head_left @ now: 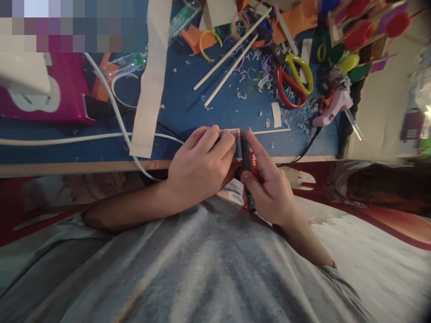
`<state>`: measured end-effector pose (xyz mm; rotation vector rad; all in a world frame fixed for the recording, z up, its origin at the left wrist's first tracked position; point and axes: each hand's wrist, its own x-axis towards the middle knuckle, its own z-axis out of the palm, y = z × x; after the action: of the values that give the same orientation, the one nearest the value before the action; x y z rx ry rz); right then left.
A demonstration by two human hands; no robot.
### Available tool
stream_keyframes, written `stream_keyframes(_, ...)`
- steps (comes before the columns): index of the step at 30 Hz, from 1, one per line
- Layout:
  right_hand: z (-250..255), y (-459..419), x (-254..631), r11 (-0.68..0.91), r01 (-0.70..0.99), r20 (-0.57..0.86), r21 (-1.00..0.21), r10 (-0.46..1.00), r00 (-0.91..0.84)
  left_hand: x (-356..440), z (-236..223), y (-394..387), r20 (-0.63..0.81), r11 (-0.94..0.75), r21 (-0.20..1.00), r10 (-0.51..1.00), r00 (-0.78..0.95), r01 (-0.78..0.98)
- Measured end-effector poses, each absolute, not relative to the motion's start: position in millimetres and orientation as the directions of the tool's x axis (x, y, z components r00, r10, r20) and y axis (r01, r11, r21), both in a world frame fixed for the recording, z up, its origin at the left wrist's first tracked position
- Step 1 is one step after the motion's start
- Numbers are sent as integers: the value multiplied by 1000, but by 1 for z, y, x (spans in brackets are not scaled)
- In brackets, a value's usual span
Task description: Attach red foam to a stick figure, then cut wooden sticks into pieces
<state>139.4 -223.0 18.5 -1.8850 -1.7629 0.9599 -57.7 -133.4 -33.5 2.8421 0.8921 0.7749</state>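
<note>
My left hand [205,161] is closed over a thin pale wooden stick [274,131] near the front edge of the blue table, pressing it down. The stick's right part sticks out past my fingers. In my right hand [271,188] is a black and red utility knife [247,157], gripped with the index finger stretched along its top. The knife's front end lies across the stick, just right of my left fingertips. Whether the blade has entered the wood cannot be seen. A small white paper piece [276,115] lies beyond the stick.
Two wooden sticks [232,67] and red-yellow scissors [292,83] lie farther back among paper scraps. A pink glue gun [333,107] is at the right. A cream paper strip [150,85], a white cable [111,96] and a magenta box [67,89] are at the left.
</note>
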Motion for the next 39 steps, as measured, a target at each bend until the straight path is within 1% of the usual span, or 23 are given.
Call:
stream_keyframes(6,20,-223,137,-163,724,-233,-670,972,3,-58,-34,-134,401,-820,263,573,715,509)
stream_keyframes(10,20,-224,138,-173,743,-239,-647,971,18,-59,-34,-135,394,-814,273,580,713,513)
stream_keyframes(13,21,-223,137,-162,767,-244,-621,970,7,-59,-33,-134,399,-817,257,576,714,516)
stream_keyframes(17,27,-219,130,-106,840,-221,-532,975,-17,-58,-31,-134,431,-829,203,553,713,521)
stream_keyframes(21,29,-220,123,-74,902,-199,-425,980,-13,-58,-31,-134,405,-822,236,569,716,519)
stream_keyframes(25,27,-225,120,-47,928,-177,-369,984,-20,-58,-32,-133,389,-823,234,567,726,517)
stream_keyframes(29,26,-219,120,-26,940,-188,-341,981,-41,-57,-33,-134,406,-822,198,564,719,533)
stream_keyframes(32,28,-213,121,-29,942,-204,-335,978,-42,-56,-33,-135,416,-814,194,574,705,548)
stream_keyframes(39,31,-216,125,-48,929,-213,-367,976,-34,-56,-33,-133,440,-839,147,529,726,523)
